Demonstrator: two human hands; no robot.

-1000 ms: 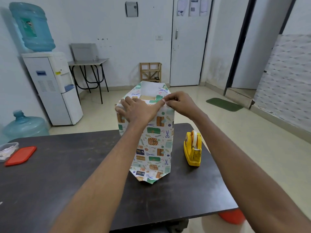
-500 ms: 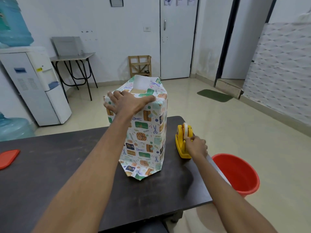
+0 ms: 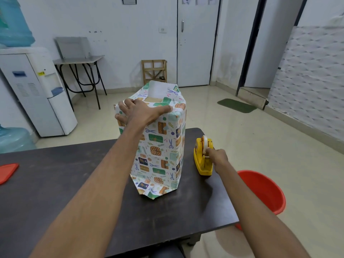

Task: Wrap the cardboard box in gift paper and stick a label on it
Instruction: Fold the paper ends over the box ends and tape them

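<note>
Frame centre, my flat, spread left hand (image 3: 143, 112) pins the gift paper (image 3: 160, 151) fold shut atop the upright cardboard box (image 3: 152, 99), while my right hand (image 3: 218, 159) pinches tape (image 3: 204, 142) at the dispenser (image 3: 203, 167) beside it.

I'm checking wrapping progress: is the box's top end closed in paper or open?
Open. Bare cardboard shows at the top, the far paper flap stands upright, and the left hand presses only the near fold down.
</note>
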